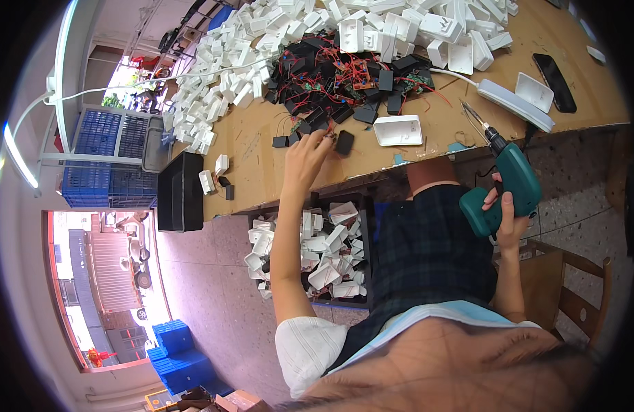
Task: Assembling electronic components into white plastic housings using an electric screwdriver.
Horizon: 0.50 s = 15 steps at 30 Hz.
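My left hand (307, 159) reaches over the near part of the cardboard-covered table. Its fingertips are drawn together right beside a small black box (344, 143); what they pinch is too small to make out. In my right hand (507, 214) is a green soldering gun (515, 180), gripped by its handle, its thin metal tip pointing up and left over the table edge. An open white plastic casing (398, 130) lies between the two hands. Behind my left hand spreads a pile of black boxes with red wires and small circuit boards (331, 75).
White casings (427, 27) are heaped along the far side. A white lamp-like device (515, 103) and a black phone (555, 82) lie at the right. A black bin (180, 193) adjoins the table's left end. Below the edge stands a crate of white casings (327, 250). A wooden chair (579, 292) stands lower right.
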### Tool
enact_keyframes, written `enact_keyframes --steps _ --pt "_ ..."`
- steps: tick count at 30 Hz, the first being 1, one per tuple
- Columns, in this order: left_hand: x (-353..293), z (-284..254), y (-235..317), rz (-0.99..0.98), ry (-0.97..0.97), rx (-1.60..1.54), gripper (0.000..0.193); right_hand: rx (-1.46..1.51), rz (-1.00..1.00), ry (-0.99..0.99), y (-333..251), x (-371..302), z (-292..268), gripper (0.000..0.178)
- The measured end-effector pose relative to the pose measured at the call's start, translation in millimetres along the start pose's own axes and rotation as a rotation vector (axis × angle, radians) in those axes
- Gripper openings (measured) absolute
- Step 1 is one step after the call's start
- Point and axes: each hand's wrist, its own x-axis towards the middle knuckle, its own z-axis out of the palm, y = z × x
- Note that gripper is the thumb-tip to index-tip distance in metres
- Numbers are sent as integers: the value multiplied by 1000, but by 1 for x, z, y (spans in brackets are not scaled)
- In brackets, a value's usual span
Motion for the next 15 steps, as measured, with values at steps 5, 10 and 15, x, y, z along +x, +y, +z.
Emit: enact_keyframes --steps 5,10,15 --pt "12 -8 9 -541 134 -605 13 -39 -14 2 2 -2 -4 41" --pt "0 -10 2 -1005 455 -1514 23 9 2 43 0 -1 -2 37" --pt "-49 19 33 -1093 604 -1411 28 19 8 32 5 0 -3 37"
